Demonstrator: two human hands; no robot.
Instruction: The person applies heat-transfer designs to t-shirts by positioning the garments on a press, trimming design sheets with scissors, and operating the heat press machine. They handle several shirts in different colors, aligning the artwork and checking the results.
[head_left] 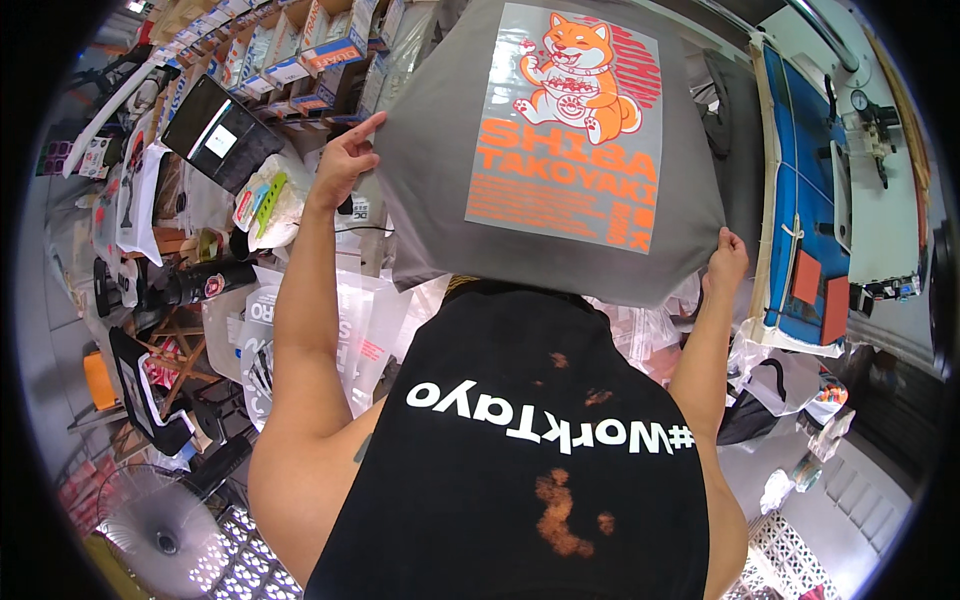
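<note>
A dark grey shirt [420, 200] is spread in front of me, with its near edge by my waist. On it lies a clear, shiny film [485, 205] bearing an orange and white cartoon dog above orange lettering. At the shirt's left edge, my left hand [345, 168] pinches the cloth between thumb and curled fingers, its index finger stretched out along the side. My right hand [728, 265] grips the right edge lower down, fingers closed on the fabric. What supports the shirt is hidden beneath it.
At the right stands a blue-topped board [805, 200] with reddish pads [833, 310], beside a pressure gauge [860, 100]. Boxes on shelves [335, 45], a laptop [220, 135] and a green-handled tool [268, 205] are at the left. A fan [165, 540] stands lower left. Plastic bags [330, 340] lie near my left arm.
</note>
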